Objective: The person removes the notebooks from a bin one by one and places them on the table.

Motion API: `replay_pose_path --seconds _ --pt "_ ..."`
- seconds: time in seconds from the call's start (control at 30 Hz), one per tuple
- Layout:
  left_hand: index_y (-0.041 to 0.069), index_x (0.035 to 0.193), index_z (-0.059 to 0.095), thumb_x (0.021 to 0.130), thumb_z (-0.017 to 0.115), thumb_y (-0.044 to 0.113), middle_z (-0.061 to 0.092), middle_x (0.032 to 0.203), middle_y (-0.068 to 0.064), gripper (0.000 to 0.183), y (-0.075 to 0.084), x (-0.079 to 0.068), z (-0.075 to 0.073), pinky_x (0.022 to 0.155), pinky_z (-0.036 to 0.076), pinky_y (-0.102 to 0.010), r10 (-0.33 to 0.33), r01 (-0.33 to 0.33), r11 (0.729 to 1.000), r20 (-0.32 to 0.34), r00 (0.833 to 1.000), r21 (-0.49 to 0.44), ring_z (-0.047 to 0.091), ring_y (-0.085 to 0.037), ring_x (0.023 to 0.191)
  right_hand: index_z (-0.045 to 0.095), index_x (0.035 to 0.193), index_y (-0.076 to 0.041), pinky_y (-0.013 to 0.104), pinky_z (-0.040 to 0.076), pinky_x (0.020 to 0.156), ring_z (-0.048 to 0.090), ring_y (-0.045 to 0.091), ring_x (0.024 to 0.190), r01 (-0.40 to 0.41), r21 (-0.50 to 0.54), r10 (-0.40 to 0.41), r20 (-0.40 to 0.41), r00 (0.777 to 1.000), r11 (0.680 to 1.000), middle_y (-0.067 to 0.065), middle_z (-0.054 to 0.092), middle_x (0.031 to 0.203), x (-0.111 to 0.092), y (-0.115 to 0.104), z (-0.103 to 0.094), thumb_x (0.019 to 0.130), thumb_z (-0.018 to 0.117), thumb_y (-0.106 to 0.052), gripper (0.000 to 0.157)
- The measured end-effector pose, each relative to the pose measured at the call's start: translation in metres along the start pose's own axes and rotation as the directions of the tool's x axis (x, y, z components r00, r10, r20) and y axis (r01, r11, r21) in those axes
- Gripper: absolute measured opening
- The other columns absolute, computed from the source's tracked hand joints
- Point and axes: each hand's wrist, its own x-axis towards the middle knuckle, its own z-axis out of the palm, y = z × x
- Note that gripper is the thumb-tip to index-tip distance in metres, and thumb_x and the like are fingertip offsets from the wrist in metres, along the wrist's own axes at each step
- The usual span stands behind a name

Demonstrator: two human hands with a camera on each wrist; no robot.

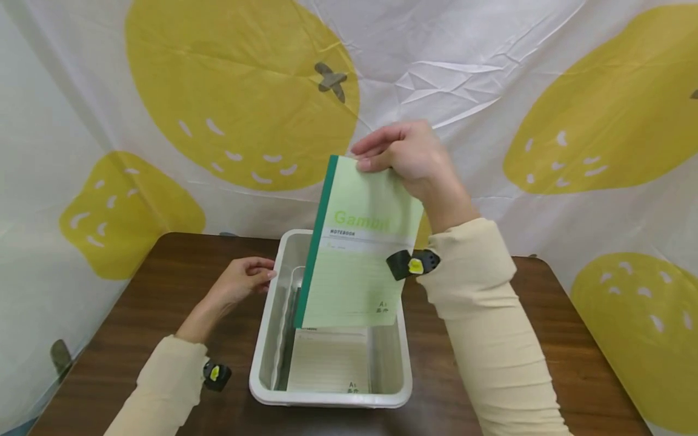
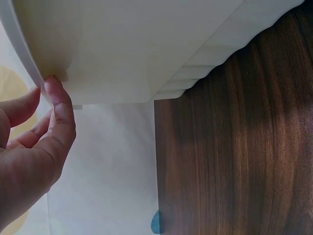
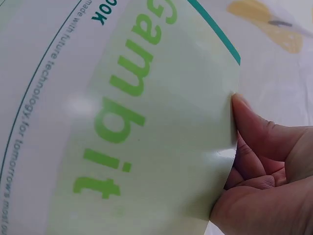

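Observation:
My right hand (image 1: 417, 154) pinches the top edge of a light green notebook (image 1: 354, 272) with a dark green spine strip. It hangs upright and slightly tilted above a white plastic bin (image 1: 331, 398). The right wrist view shows the thumb (image 3: 257, 122) on the cover, with the other fingers behind it. Another notebook (image 1: 329, 363) lies inside the bin, partly hidden by the raised one. At the bin's left rim, my left hand (image 1: 240, 281) pinches the edge between thumb and forefinger, as the left wrist view (image 2: 44, 147) shows.
The bin stands on a dark wooden table (image 1: 463, 375). A white cloth (image 1: 436, 36) with large yellow fruit prints hangs behind the table and down both sides. Black cameras are strapped to both wrists.

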Motion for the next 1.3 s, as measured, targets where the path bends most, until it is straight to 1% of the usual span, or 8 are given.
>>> replay_pose_path --seconds 0.17,0.33,0.67,0.8,0.9,1.03,1.13,1.3 --pt "-0.017 0.115 0.048 0.090 0.055 0.002 0.061 0.097 -0.024 0.032 0.000 -0.001 0.000 0.074 0.052 -0.039 0.017 -0.017 1.000 -0.002 1.000 -0.014 0.060 -0.014 0.073 0.069 0.065 -0.003 0.020 0.048 0.056 0.061 0.012 0.058 0.026 0.079 -0.024 -0.026 0.999 0.997 0.006 0.064 0.059 -0.006 -0.008 -0.041 0.067 0.064 0.024 0.028" --pt "-0.017 0.115 0.048 0.090 0.055 0.002 0.060 0.098 -0.024 0.033 0.000 -0.003 -0.002 0.074 0.052 -0.039 0.017 -0.017 1.000 -0.006 1.000 -0.015 0.060 -0.014 0.073 0.070 0.068 -0.005 0.020 0.048 0.058 0.061 0.013 0.063 -0.014 0.023 0.015 -0.042 0.999 1.000 0.005 0.065 0.064 -0.011 0.002 -0.085 0.067 0.068 0.019 0.025" --pt "-0.017 0.117 0.046 0.090 0.055 0.003 0.060 0.100 -0.024 0.035 -0.002 -0.005 -0.004 0.076 0.051 -0.041 0.014 -0.014 0.999 -0.001 1.000 -0.030 0.060 -0.014 0.074 0.071 0.071 -0.020 0.019 0.048 0.064 0.061 0.008 0.069 -0.127 -0.165 0.117 -0.070 0.991 0.978 -0.004 0.066 0.070 -0.020 0.062 -0.149 0.074 0.071 0.004 0.024" --pt "-0.015 0.118 0.047 0.090 0.056 0.004 0.060 0.100 -0.023 0.036 -0.003 -0.004 -0.004 0.078 0.050 -0.044 0.007 -0.007 0.999 0.004 1.000 -0.035 0.060 -0.015 0.075 0.070 0.074 -0.019 0.019 0.049 0.064 0.062 0.008 0.071 -0.151 -0.209 0.145 -0.044 0.989 0.966 -0.006 0.066 0.071 -0.023 0.102 -0.159 0.075 0.071 0.003 0.023" --pt "-0.015 0.119 0.046 0.090 0.056 0.004 0.060 0.100 -0.023 0.037 -0.003 -0.005 -0.004 0.078 0.050 -0.043 0.004 -0.004 0.999 0.008 1.000 -0.040 0.060 -0.014 0.075 0.070 0.085 -0.006 0.020 0.049 0.064 0.062 0.007 0.070 -0.150 -0.266 0.149 -0.023 0.989 0.952 -0.006 0.066 0.072 -0.025 0.135 -0.158 0.075 0.071 0.002 0.013" --pt "-0.016 0.121 0.043 0.090 0.056 0.003 0.060 0.100 -0.022 0.039 -0.002 -0.005 -0.004 0.074 0.052 -0.037 0.007 -0.006 0.999 0.014 1.000 -0.054 0.059 -0.013 0.074 0.061 0.098 0.014 0.021 0.049 0.065 0.062 0.008 0.069 -0.168 -0.295 0.178 0.007 0.984 0.940 -0.006 0.066 0.072 -0.028 0.175 -0.150 0.076 0.068 0.005 0.024" --pt "-0.016 0.122 0.042 0.090 0.056 0.002 0.060 0.100 -0.023 0.039 -0.001 -0.006 -0.004 0.071 0.052 -0.034 0.011 -0.010 0.998 0.015 1.000 -0.058 0.059 -0.012 0.073 0.059 0.100 0.017 0.023 0.050 0.066 0.062 0.010 0.070 -0.182 -0.269 0.195 0.024 0.980 0.946 -0.002 0.066 0.074 -0.027 0.198 -0.145 0.077 0.066 0.009 0.026" --pt "-0.016 0.121 0.043 0.090 0.055 0.001 0.060 0.100 -0.023 0.038 -0.001 -0.006 -0.004 0.073 0.052 -0.037 0.006 -0.005 0.999 0.012 1.000 -0.051 0.059 -0.012 0.073 0.060 0.102 0.015 0.020 0.048 0.068 0.062 0.010 0.075 -0.151 -0.352 0.169 0.021 0.985 0.924 0.009 0.067 0.084 -0.022 0.221 -0.140 0.080 0.065 0.004 0.025"
